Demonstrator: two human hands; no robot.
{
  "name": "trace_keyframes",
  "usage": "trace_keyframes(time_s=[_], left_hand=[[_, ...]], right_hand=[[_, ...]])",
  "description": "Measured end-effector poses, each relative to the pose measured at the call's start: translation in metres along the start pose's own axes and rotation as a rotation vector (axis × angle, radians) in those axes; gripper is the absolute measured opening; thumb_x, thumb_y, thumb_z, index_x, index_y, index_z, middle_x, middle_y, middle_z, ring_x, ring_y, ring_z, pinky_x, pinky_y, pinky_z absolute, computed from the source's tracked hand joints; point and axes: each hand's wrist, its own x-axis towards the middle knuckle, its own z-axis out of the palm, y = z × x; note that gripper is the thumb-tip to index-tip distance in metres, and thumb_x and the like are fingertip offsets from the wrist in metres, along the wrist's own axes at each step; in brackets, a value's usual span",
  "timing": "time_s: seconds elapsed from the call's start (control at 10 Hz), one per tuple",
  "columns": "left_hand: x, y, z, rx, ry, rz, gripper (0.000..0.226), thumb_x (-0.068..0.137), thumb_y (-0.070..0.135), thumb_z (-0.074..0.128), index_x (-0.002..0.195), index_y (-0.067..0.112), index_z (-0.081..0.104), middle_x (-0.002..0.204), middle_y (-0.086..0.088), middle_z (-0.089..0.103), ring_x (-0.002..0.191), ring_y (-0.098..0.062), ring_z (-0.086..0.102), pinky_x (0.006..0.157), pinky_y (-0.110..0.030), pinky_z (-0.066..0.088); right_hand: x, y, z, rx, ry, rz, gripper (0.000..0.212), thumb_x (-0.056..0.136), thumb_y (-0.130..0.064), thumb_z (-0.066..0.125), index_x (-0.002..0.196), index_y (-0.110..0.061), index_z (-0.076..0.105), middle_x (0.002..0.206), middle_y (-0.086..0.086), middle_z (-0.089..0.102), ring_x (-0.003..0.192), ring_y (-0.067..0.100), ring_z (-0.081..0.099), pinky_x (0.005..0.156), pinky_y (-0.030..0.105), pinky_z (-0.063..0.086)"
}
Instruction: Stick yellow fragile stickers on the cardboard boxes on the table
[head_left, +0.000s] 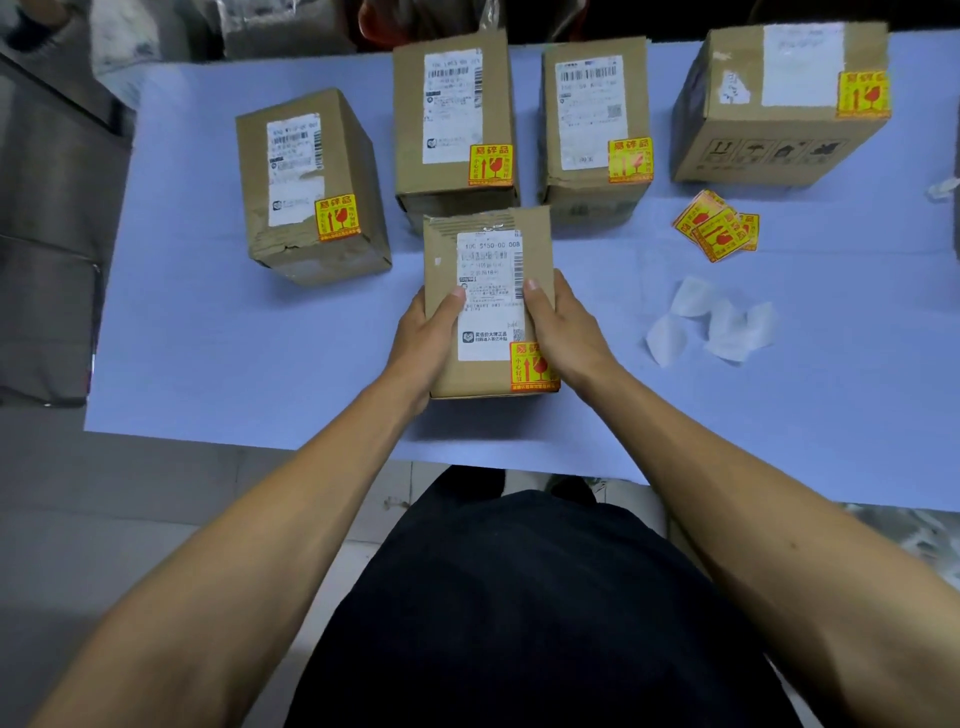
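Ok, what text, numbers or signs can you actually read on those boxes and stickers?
"100 S150-00 008": top of the white label on the held box, which the left hand and right hand grip.
"易碎品": heads the yellow sticker on that box.
"易碎品": also on the centre box sticker.
Handling symbols, no readable words: front of the far-right box.
Other label print, barcodes and loose stickers: too small or blurred.

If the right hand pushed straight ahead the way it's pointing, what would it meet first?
The right hand, gripping the near box, points away and slightly left. Probably the second box from the right comes first, though depth is hard to judge here.
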Motion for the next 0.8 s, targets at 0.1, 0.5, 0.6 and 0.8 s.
trace_keyframes(time_s=[0.1,0.5,0.6,0.8], left_hand=[[0.009,-0.003,-0.019,0.009,0.001,-0.016,0.037,0.098,0.04,0.055,0.132,0.026,0.058,0.119,0.006,0.071,0.102,-0.012,0.071,0.096,-0.039,0.056],[0.027,-0.008,-0.041,0.126,-0.104,0.041,0.048,0.094,0.052,0.054,0.136,0.03,0.054,0.125,0.008,0.068,0.109,-0.01,0.066,0.099,-0.038,0.052],[0.026,-0.002,-0.043,0.169,-0.078,0.023,0.05,0.092,0.05,0.057,0.135,0.025,0.053,0.128,0.004,0.067,0.112,-0.017,0.065,0.1,-0.04,0.051],[0.007,0.035,-0.046,0.513,0.048,0.374,0.05,0.095,0.038,0.057,0.139,0.015,0.047,0.134,-0.006,0.06,0.124,-0.027,0.055,0.094,-0.032,0.044]], right_hand=[[0.001,-0.01,0.019,-0.024,-0.009,-0.007,0.061,0.103,-0.056,0.029,0.154,-0.023,0.029,0.148,0.002,0.053,0.131,0.028,0.052,0.108,0.044,0.041],[0.005,-0.02,0.031,-0.095,0.046,0.071,0.066,0.101,-0.061,0.027,0.157,-0.025,0.025,0.157,0.002,0.043,0.14,0.026,0.043,0.115,0.045,0.033],[-0.001,-0.025,0.024,-0.153,0.059,0.082,0.068,0.101,-0.061,0.03,0.158,-0.025,0.025,0.16,0.003,0.038,0.145,0.027,0.037,0.118,0.042,0.03],[-0.029,-0.027,-0.022,-0.441,0.243,-0.092,0.069,0.102,-0.054,0.039,0.158,-0.015,0.026,0.162,0.01,0.031,0.149,0.027,0.027,0.117,0.038,0.024]])
